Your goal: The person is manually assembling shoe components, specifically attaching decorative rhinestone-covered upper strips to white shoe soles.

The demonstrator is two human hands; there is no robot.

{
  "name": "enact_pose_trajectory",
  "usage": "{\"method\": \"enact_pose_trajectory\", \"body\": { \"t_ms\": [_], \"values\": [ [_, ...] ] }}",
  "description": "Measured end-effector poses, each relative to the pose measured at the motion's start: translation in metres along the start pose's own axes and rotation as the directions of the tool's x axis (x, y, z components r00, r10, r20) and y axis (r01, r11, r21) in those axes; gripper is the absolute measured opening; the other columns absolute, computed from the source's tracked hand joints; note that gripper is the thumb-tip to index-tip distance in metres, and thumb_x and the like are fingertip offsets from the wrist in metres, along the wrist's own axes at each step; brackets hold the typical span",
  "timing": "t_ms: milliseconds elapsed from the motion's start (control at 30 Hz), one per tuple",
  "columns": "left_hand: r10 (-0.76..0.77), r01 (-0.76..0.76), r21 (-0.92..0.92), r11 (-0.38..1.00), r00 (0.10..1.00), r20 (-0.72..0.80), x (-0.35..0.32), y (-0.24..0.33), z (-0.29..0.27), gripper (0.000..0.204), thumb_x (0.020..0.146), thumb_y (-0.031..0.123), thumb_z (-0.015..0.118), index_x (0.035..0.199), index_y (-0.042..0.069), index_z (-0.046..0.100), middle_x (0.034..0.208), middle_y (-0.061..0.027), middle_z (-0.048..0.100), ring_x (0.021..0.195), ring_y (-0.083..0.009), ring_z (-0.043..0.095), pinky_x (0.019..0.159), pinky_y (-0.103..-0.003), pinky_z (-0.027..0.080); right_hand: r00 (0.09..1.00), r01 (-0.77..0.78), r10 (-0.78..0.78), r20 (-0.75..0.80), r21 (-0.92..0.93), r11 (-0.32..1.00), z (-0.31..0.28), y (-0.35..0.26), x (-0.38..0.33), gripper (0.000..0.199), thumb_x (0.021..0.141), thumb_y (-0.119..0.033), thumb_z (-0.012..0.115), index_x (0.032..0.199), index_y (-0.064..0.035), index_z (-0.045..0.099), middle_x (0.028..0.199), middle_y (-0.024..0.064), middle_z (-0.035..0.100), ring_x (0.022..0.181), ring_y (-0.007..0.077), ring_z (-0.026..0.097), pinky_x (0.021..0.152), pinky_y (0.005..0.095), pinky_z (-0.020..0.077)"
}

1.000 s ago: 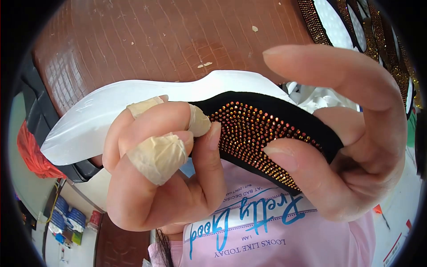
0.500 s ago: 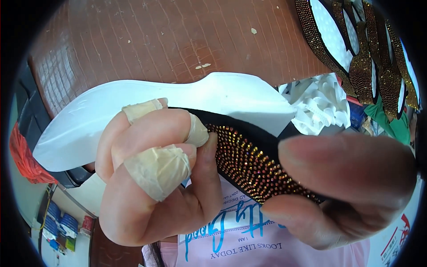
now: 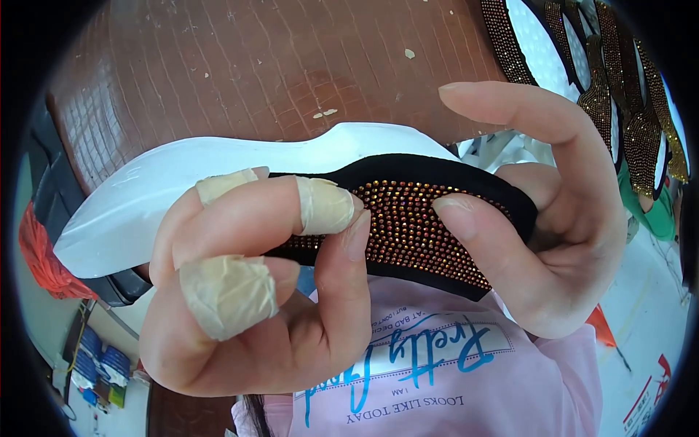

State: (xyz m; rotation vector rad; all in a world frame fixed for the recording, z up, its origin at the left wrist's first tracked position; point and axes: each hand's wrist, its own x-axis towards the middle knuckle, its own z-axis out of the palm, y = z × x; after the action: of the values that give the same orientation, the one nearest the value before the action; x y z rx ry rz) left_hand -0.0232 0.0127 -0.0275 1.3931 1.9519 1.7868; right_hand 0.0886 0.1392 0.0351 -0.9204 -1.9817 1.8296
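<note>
Right hand (image 3: pixel 579 244) around edge of studded strip (image 3: pixel 404 226)

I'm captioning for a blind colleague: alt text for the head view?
The right hand holds a black strip studded with coppery stones; the left hand, its fingers taped, pinches in front of it. Behind lie a curved white sheet and brown surface.

Pale light (image 3: pixel 93 109) glosses the left side of a brown, crocodile-patterned surface (image 3: pixel 233 65) beside a black, padded-looking furnishing (image 3: pixel 48 167).
</note>
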Motion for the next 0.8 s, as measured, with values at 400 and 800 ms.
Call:
{"method": "enact_pose_trajectory", "body": {
  "t_ms": [400, 800],
  "values": [
    [-0.114, 0.097, 0.105, 0.99, 0.98, 0.166, 0.007, 0.01, -0.007, 0.05, 0.076, -0.015, 0.06, 0.108, 0.015, 0.036, 0.094, -0.0152, 0.064, 0.08, -0.0191, 0.056, 0.076, -0.029, 0.045, 0.981, -0.015, 0.02, 0.195, -0.026, 1.0, -0.014, 0.012, 0.01, 0.055, 0.078, 0.016, 0.053, 0.13, 0.0126, 0.035, 0.077, 0.0152, 0.066, 0.05, 0.0084, 0.053, 0.049, 0.0129, 0.0408],
    [-0.104, 0.076, 0.145, 0.987, 0.974, 0.201, 0.01, 0.001, -0.004, 0.047, 0.077, -0.014, 0.057, 0.108, 0.015, 0.037, 0.1, -0.0181, 0.066, 0.082, -0.0208, 0.057, 0.077, -0.029, 0.046, 0.981, 0.018, 0.003, 0.195, -0.106, 0.994, -0.017, 0.011, 0.012, 0.056, 0.078, 0.015, 0.054, 0.13, 0.0135, 0.035, 0.076, 0.0143, 0.066, 0.047, 0.0064, 0.049, 0.046, 0.012, 0.0378]
  ]
}}
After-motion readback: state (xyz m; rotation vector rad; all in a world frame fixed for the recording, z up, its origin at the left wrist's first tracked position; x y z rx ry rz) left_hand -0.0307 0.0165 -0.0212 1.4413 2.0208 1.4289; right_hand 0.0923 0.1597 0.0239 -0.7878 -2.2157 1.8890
